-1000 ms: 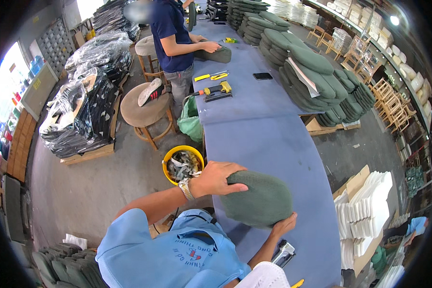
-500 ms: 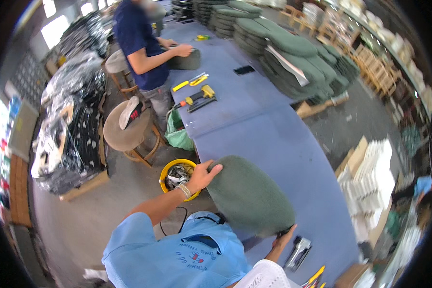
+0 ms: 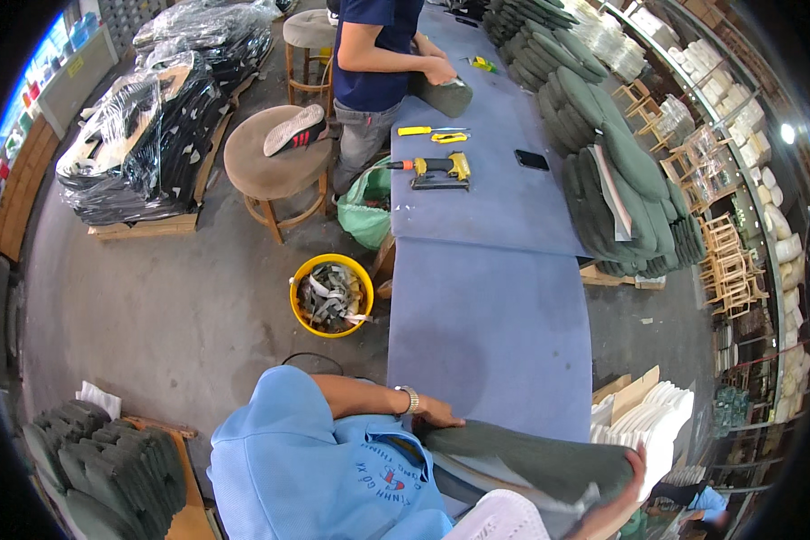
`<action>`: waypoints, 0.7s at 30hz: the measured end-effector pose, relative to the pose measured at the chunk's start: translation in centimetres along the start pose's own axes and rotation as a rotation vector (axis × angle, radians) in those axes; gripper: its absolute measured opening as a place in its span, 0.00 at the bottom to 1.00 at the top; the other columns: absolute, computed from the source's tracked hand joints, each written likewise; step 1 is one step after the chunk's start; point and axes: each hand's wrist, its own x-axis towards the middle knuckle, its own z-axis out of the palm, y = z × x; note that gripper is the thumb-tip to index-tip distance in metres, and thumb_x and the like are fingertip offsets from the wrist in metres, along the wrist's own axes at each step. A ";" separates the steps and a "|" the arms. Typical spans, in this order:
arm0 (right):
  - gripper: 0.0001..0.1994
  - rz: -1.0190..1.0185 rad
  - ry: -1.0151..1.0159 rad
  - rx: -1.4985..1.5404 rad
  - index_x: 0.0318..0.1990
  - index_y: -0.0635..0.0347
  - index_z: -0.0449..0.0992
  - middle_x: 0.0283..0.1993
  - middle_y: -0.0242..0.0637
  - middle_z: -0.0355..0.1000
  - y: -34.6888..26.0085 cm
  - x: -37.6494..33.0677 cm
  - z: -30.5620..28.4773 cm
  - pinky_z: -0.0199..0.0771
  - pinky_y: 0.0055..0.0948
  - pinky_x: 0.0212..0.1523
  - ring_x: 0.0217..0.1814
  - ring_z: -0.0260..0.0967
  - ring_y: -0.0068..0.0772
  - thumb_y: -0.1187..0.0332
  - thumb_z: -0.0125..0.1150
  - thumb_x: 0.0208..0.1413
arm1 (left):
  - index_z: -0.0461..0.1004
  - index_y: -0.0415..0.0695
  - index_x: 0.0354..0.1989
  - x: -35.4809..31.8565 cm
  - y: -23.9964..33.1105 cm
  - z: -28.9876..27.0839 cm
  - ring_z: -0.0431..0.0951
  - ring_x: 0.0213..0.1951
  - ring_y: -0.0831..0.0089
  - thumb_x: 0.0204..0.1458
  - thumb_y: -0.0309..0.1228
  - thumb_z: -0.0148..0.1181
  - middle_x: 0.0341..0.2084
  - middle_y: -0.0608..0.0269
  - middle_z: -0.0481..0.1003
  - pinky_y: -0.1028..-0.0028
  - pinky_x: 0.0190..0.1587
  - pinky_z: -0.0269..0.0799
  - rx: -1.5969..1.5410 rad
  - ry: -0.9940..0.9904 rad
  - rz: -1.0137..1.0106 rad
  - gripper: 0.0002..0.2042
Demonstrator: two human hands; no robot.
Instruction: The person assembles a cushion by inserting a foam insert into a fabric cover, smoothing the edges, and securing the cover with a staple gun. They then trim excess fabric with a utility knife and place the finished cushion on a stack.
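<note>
Clear plastic (image 3: 166,90) around a bundle of black and tan pieces (image 3: 184,162), well ahead and left of the left grip (image 3: 436,412). Next rightward, nearer and ahead-left of that grip, a yellow bucket (image 3: 335,259) heaped with grey, white and tan scraps (image 3: 333,292), with a pale strip (image 3: 360,319) over the right rim; apt, by judgement, to shed cuttings onto the floor (image 3: 198,306) if knocked. Just beyond, farther from the left grip, a green bag (image 3: 357,216) beside the desk (image 3: 490,333), open at the top, with contents too dark to name. Then the left grip itself, closed on the left end of a green cushion (image 3: 531,447). Held between left and right grips, tilted, with layered underside toward the blue shirt (image 3: 333,463); resting on the desk or lifted, impossible to tell. Main risk: a drop off the near side upon losing either end, most likely through shallow contact at the left. Farther right, beside the right grip (image 3: 635,486), a loose pale flap (image 3: 578,504); liable to bunch underneath and spoil the hold. Last, the right grip, blurred but wrapped around the cushion's right end.
</note>
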 end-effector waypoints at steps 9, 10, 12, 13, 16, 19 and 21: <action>0.27 0.043 0.254 0.143 0.47 0.66 0.77 0.58 0.49 0.73 0.1 2.5 13.1 0.63 0.41 0.66 0.62 0.67 0.46 0.53 0.34 0.74 | 0.51 0.37 0.76 -5.1 14.9 -0.1 0.60 0.72 0.58 0.71 0.52 0.42 0.71 0.45 0.60 0.63 0.74 0.53 -0.173 0.239 0.950 0.35; 0.26 0.060 0.268 0.152 0.47 0.66 0.77 0.60 0.50 0.72 0.0 2.4 12.7 0.62 0.43 0.67 0.63 0.67 0.47 0.53 0.35 0.74 | 0.50 0.37 0.76 -6.0 16.9 0.0 0.60 0.72 0.59 0.71 0.51 0.44 0.71 0.45 0.60 0.64 0.74 0.52 -0.189 0.237 1.022 0.35; 0.25 0.060 0.286 0.122 0.48 0.66 0.77 0.61 0.51 0.72 0.1 1.9 12.3 0.61 0.45 0.68 0.65 0.67 0.49 0.54 0.37 0.73 | 0.47 0.36 0.76 -7.0 18.7 -0.1 0.59 0.72 0.60 0.70 0.50 0.47 0.71 0.46 0.59 0.65 0.75 0.51 -0.226 0.229 1.148 0.36; 0.24 0.052 0.299 0.068 0.49 0.66 0.77 0.61 0.52 0.72 0.2 1.5 11.7 0.61 0.45 0.69 0.65 0.67 0.49 0.54 0.38 0.72 | 0.46 0.36 0.76 -6.8 18.7 0.1 0.58 0.72 0.60 0.68 0.48 0.51 0.72 0.46 0.58 0.64 0.75 0.51 -0.177 0.264 1.162 0.38; 0.18 -0.034 0.307 -0.066 0.54 0.60 0.78 0.66 0.50 0.70 6.1 1.0 11.7 0.69 0.42 0.66 0.67 0.69 0.47 0.62 0.45 0.67 | 0.47 0.38 0.77 -5.1 17.5 1.5 0.62 0.70 0.59 0.61 0.44 0.63 0.71 0.45 0.59 0.64 0.72 0.55 -0.079 0.392 1.202 0.43; 0.18 0.043 0.376 -0.200 0.55 0.60 0.80 0.64 0.45 0.74 1.9 1.0 13.2 0.66 0.38 0.68 0.67 0.70 0.42 0.64 0.44 0.70 | 0.51 0.39 0.76 -4.4 16.7 0.9 0.67 0.65 0.67 0.59 0.39 0.67 0.68 0.51 0.65 0.64 0.67 0.63 -0.102 0.366 1.114 0.41; 0.19 0.088 0.413 0.020 0.57 0.58 0.79 0.66 0.48 0.72 0.6 0.3 12.4 0.63 0.40 0.69 0.68 0.69 0.48 0.60 0.44 0.72 | 0.49 0.36 0.76 -5.5 17.3 0.4 0.61 0.70 0.69 0.61 0.35 0.65 0.73 0.52 0.59 0.65 0.71 0.58 -0.122 0.298 1.118 0.40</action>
